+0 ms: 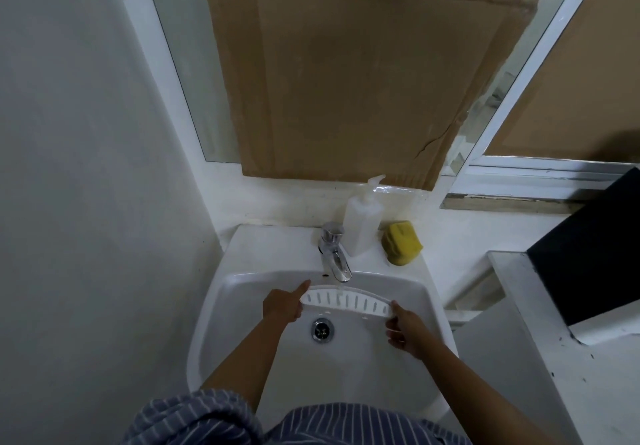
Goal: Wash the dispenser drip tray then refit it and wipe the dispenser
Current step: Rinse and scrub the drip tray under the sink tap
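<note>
The white curved drip tray point(346, 302) with several slots is held level over the white sink basin point(426, 292), just below the chrome tap point(333, 250). My left hand point(282, 306) grips its left end, with the forefinger stretched along the tray's back edge. My right hand point(405, 328) grips its right end. A thin stream of water seems to fall from the spout onto the tray. The dispenser is not in view.
A white pump soap bottle point(362, 221) and a yellow sponge point(401, 242) stand on the sink ledge to the right of the tap. The drain point(322, 330) lies under the tray. Cardboard point(363, 81) covers the mirror behind. A white counter point(554, 358) and dark object point(595, 254) lie at right.
</note>
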The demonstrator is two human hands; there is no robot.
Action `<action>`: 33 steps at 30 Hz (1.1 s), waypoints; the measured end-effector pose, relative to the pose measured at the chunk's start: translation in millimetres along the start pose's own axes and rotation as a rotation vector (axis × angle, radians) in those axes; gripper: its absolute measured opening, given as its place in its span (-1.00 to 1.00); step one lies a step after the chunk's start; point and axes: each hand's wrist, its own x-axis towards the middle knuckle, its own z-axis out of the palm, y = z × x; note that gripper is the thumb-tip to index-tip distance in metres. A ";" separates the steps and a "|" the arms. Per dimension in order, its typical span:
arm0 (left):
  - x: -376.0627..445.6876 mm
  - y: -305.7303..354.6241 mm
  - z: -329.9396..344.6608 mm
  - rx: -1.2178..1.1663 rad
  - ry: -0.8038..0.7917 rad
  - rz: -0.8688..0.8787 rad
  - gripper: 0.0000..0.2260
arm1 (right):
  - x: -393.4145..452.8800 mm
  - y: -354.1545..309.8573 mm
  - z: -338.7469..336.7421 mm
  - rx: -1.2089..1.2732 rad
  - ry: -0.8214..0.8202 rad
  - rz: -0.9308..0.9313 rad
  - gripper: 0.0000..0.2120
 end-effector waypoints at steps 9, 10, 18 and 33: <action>4.2 -41.3 -38.9 -0.198 0.081 -0.150 -0.53 | -10.6 -19.3 38.5 -0.145 -0.099 -0.085 -0.65; 5.4 -46.0 -42.1 -0.217 0.089 -0.163 -0.53 | -12.5 -21.4 42.0 -0.157 -0.115 -0.086 -0.64; 8.0 -45.1 -39.8 -0.319 0.054 -0.189 -0.55 | -13.3 -24.0 40.7 -0.169 -0.122 -0.102 -0.66; 2.5 -15.6 22.5 -0.244 -0.379 0.125 -0.62 | -9.6 -36.3 -22.1 0.118 0.083 -0.255 -0.71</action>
